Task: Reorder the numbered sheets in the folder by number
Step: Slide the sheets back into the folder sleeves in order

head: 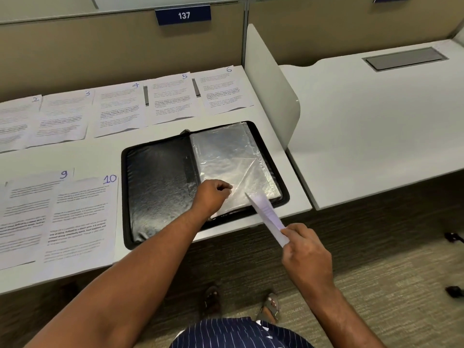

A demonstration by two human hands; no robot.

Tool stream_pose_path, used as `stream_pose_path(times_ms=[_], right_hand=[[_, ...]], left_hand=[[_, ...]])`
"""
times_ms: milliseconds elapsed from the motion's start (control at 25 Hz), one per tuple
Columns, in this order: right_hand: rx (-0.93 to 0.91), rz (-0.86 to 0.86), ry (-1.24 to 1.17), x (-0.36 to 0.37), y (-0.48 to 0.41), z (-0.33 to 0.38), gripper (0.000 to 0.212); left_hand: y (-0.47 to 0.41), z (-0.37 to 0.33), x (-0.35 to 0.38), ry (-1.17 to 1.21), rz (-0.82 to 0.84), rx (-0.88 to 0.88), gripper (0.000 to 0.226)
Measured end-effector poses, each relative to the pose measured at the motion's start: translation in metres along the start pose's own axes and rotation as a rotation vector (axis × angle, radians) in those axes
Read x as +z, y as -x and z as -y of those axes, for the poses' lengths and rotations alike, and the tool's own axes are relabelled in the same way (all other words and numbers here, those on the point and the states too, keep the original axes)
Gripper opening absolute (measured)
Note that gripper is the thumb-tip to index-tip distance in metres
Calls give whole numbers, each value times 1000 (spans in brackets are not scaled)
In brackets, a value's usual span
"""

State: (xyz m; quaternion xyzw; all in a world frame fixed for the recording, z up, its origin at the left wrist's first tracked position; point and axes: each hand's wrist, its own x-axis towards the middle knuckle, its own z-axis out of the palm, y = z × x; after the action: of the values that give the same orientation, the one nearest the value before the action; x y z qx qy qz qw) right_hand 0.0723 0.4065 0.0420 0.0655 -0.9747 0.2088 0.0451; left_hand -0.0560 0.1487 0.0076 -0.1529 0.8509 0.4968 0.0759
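Two grips work at the open folder (155,187) on the counter (100,154).
Left grip (213,194) pinches the near edge of the clear sleeve (226,156) on the folder's right half. Right grip (305,249), just off the counter's edge, curls round a white sheet (266,213) whose far tip reaches over the sleeve beside the left grip. Other numbered sheets (80,217) lie left of the folder.

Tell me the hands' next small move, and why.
Probably slide the sheet into the clear sleeve. The left hand pinches that sleeve's near edge in the open folder, and the right hand holds the sheet with its far corner at that edge.
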Motion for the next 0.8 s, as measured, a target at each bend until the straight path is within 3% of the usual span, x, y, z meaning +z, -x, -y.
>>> stream_pose_path(times_ms=[80, 240, 440, 600, 800], right_hand=[[43, -18, -11, -4, 0, -7, 34], [91, -36, -20, -11, -1, -11, 35], [135, -63, -62, -17, 2, -10, 34], [115, -94, -80, -20, 5, -6, 35], [74, -115, -76, -17, 6, 3, 35]], left_hand=[[0, -1, -2, -64, 9, 17, 10], [4, 5, -1, -217, 64, 64, 46], [13, 22, 3, -434, 31, 109, 15], [14, 25, 3, -533, 97, 246, 34], [13, 22, 5, -643, 78, 325, 22]])
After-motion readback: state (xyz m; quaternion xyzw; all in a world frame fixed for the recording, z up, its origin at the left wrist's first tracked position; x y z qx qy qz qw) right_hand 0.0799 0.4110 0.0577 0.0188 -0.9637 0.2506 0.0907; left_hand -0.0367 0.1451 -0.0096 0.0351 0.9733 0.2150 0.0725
